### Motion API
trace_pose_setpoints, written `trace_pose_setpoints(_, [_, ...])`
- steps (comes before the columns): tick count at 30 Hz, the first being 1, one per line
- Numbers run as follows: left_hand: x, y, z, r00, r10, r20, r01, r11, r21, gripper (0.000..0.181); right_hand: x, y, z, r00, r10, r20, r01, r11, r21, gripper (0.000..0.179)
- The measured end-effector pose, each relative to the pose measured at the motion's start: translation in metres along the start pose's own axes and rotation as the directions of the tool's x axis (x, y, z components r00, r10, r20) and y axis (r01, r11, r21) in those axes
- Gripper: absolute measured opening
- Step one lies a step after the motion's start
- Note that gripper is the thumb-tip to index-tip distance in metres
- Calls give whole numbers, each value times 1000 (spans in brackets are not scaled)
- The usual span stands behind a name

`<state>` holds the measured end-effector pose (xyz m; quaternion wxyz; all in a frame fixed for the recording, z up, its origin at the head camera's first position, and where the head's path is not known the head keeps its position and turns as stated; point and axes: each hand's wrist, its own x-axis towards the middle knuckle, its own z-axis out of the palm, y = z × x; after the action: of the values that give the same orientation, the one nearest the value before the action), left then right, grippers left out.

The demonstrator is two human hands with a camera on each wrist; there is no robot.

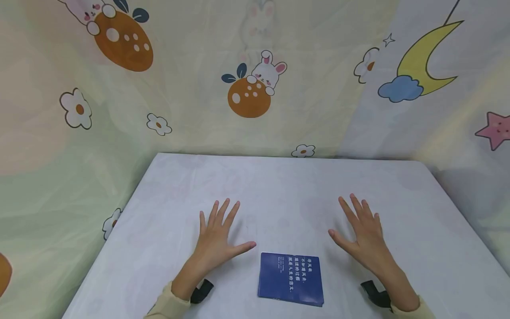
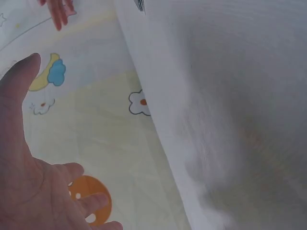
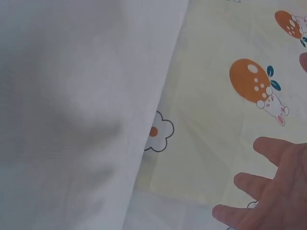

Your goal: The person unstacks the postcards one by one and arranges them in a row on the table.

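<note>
A dark blue booklet (image 1: 291,279) with white printed characters lies flat near the front of the white table, between the two hands. To its left, my left hand (image 1: 215,243) is held above the table with fingers and thumb spread, holding nothing. On the other side my right hand (image 1: 364,239) hovers in the same spread pose, apart from the booklet. The left wrist view shows the left palm (image 2: 29,191) and, farther off, the right hand's fingers (image 2: 58,12). Part of the right hand (image 3: 283,187) enters the right wrist view from the right.
The white table (image 1: 279,190) reaches back to a cloth backdrop (image 1: 191,88) printed with rabbits, flowers and a moon. Black bands sit at the left wrist (image 1: 202,291) and the right wrist (image 1: 376,294), below light sleeves.
</note>
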<state>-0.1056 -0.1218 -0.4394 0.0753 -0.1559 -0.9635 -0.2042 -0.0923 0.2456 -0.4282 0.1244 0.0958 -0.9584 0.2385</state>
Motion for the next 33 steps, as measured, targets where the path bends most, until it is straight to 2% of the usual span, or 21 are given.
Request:
trace_pose_setpoints(4, [-2,3,3,1000,7,8,-6,1000,-20,108,-3,0,1,999,-26,20,24,994,105,81])
trace_pose_setpoints(9, [-4,7,4,993,-7,120,26,987,-156,105,-7,1,2,997,-47,62,27,957,287,71])
trace_pose_setpoints(12, [-6,11,4,985,-2,175,41,975,-220,104,-8,-1,2,997,-47,59,25,943,331,65])
trace_pose_setpoints(18, [-11,14,6,975,33,218,34,955,-294,100,-14,-10,5,999,-39,35,26,944,328,53])
trace_pose_setpoints(23, [-13,16,10,963,76,257,22,934,-358,97,-21,-14,13,997,-27,78,2,953,302,54])
trace_pose_setpoints(26, [-16,18,14,949,110,296,7,930,-368,97,-25,-15,18,993,-56,107,21,951,309,55])
trace_pose_setpoints(30, [-21,20,19,925,157,346,-33,941,-337,93,-31,-18,20,979,-124,164,64,943,327,49])
trace_pose_setpoints(33, [-24,21,23,916,190,354,-76,947,-311,88,-35,-18,21,953,-172,250,85,943,322,49])
